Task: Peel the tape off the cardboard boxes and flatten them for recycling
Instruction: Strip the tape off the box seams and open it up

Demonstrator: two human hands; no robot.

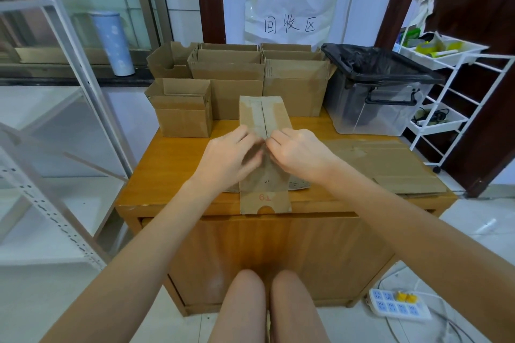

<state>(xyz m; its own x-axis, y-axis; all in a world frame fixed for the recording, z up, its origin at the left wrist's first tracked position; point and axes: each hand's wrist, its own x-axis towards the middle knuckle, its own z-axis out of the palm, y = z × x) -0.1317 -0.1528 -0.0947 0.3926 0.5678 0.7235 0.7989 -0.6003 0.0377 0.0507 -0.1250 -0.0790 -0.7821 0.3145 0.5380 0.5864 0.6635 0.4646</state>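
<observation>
i see both hands on closed box (264,120) at worktop (178,170) centre: left hand (232,154) and right hand (299,152) fingers curled, picking at centre seam. open boxes (228,75) stand far; black-bag-lined clear bin (381,89) far right, contents unseen.

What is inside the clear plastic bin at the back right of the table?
The clear plastic bin is lined with a black bag draped over its rim. Through the wall something dark shows low down; the contents are otherwise hidden.

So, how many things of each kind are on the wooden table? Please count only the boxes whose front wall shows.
Upright open cardboard boxes: 4
Cardboard box with a red number: 1
Flattened cardboard pile: 1
Clear plastic bin with black bag: 1
Total: 7
</observation>
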